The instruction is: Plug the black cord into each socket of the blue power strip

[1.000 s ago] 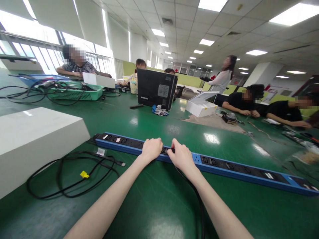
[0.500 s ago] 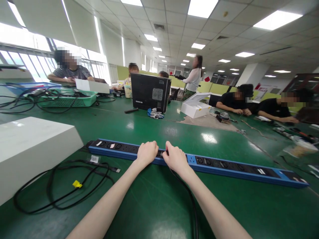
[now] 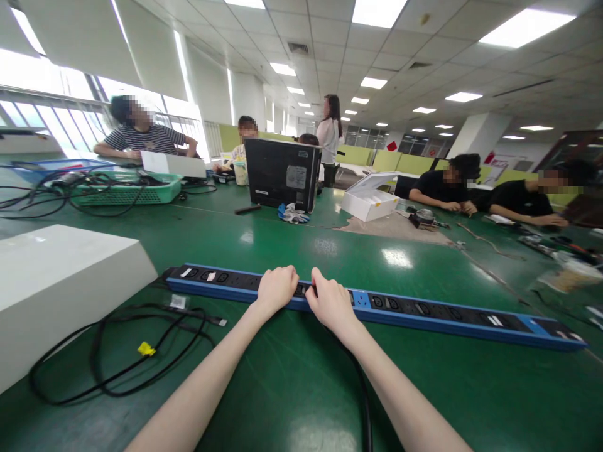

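A long blue and black power strip (image 3: 424, 320) lies across the green table, its sockets facing up. My left hand (image 3: 277, 287) is closed over the strip left of its middle, fingers wrapped round the far edge. Just right of it, my right hand (image 3: 332, 302) is closed at the strip on the end of a black power cable (image 3: 360, 383). That cable runs from under my right wrist toward me. The plug end is hidden by my fingers, so I cannot tell how deep it sits in a socket.
At left are a white box (image 3: 61, 270) and a coiled black cable (image 3: 101, 351) with a yellow tag. Farther back stand a green basket (image 3: 127, 191) of cables, a black computer case (image 3: 280, 172), gloves (image 3: 293, 214) and an open white box (image 3: 370, 204). Several people are around the table.
My hands stay almost in the same place on the strip. In the background, the standing person has moved to the left.
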Demonstrator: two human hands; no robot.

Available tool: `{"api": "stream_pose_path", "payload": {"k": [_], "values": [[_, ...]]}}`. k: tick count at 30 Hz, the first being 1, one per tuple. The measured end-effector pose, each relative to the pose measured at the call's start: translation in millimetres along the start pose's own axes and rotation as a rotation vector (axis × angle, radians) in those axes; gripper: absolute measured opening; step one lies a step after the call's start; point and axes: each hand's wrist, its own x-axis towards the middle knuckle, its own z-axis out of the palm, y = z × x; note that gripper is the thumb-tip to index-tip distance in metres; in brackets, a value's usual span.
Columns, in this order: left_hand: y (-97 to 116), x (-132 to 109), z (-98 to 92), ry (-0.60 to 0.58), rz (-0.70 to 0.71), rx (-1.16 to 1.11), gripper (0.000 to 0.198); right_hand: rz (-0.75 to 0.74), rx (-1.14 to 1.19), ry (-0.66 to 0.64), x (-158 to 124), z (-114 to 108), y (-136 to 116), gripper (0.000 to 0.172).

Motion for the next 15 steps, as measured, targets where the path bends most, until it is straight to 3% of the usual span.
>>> {"api": "stream_pose_path", "payload": {"k": [3,9,15], "values": [[-1.4,-0.3,0.6,0.004,0.001,-0.003,0.036,-0.020,0.025,0.014,1.8,2.3,4.2,0.023],[-2.7,-2.2,0.2,0.002,-0.013,-0.015,0.036,-0.112,0.245,-0.170,31.7,-4.6,22.8,0.012],[-3.3,-2.3,-0.1,-0.002,-0.033,-0.031,0.037,-0.069,0.080,-0.036,12.3,2.0,8.4,0.014]]}}
